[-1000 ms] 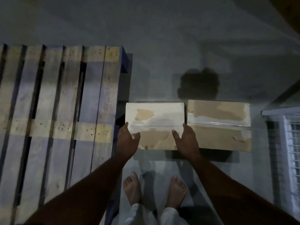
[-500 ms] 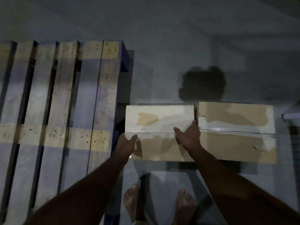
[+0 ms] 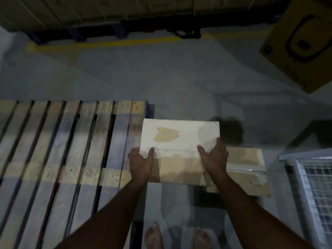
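A taped cardboard box [image 3: 177,139], whitish with torn brown patches, is lifted off the floor between my hands. My left hand [image 3: 141,163] grips its left side, thumb on the top face. My right hand [image 3: 214,158] grips its right side, thumb on top as well. A second, similar box [image 3: 246,166] lies on the floor behind and to the right, partly covered by the lifted box and my right hand.
A wooden pallet [image 3: 59,150] with blue blocks lies flat to the left, its right edge touching the box's left side in view. A white wire cage [image 3: 312,187] stands at right. A large brown carton [image 3: 301,42] sits far right; a loaded pallet [image 3: 115,17] lines the back. My bare feet [image 3: 154,236] show below.
The box has risen off the floor in both hands and now overlaps the second box. The view has tilted up, showing the back of the room.
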`<state>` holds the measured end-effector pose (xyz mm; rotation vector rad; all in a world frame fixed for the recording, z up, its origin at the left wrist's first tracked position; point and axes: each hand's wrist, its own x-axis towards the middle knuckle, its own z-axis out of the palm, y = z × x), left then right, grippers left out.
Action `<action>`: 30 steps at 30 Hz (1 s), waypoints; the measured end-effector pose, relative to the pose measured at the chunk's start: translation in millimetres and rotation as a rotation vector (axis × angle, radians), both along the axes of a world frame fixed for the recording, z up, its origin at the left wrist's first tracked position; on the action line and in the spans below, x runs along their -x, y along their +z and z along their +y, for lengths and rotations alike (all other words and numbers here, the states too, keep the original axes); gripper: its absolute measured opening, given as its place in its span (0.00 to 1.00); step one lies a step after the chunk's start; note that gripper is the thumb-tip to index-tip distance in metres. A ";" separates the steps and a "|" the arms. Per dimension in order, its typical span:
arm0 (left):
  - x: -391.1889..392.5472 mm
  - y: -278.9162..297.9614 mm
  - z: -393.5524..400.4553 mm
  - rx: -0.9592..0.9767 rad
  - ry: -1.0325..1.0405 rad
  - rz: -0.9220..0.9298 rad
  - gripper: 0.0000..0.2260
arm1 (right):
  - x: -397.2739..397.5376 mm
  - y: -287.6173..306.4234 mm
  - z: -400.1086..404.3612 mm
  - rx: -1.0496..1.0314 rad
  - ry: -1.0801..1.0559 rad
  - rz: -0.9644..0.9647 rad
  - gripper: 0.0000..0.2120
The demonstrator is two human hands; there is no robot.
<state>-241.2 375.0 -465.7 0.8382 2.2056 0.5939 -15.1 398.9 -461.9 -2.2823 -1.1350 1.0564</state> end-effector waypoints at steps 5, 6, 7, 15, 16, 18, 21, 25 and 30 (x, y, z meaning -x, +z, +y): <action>-33.9 145.2 1.8 -0.083 -0.053 0.122 0.30 | -21.8 136.5 -5.3 -0.199 -0.116 0.030 0.38; -40.1 173.3 -1.1 -0.096 -0.065 0.142 0.31 | -27.1 163.5 -11.9 -0.230 -0.132 0.038 0.37; -45.8 201.3 -4.7 -0.107 -0.079 0.151 0.31 | -32.7 190.6 -19.9 -0.266 -0.143 0.049 0.37; -83.2 377.1 -58.9 -0.278 -0.274 0.186 0.29 | -91.5 365.2 -100.5 -0.486 -0.165 0.021 0.33; -88.0 393.4 -65.5 -0.310 -0.302 0.195 0.27 | -97.4 380.3 -109.2 -0.501 -0.176 0.011 0.33; -97.3 418.6 -76.9 -0.361 -0.369 0.197 0.25 | -108.6 408.0 -126.0 -0.539 -0.202 0.003 0.34; -107.1 447.4 -93.2 -0.431 -0.489 0.213 0.23 | -122.6 443.8 -151.2 -0.587 -0.244 -0.042 0.34; -115.0 476.7 -113.9 -0.534 -0.579 0.183 0.23 | -130.9 481.5 -196.5 -0.646 -0.304 -0.048 0.33; -123.5 504.4 -144.4 -0.668 -0.655 0.086 0.21 | -124.5 508.0 -271.3 -0.721 -0.414 -0.097 0.34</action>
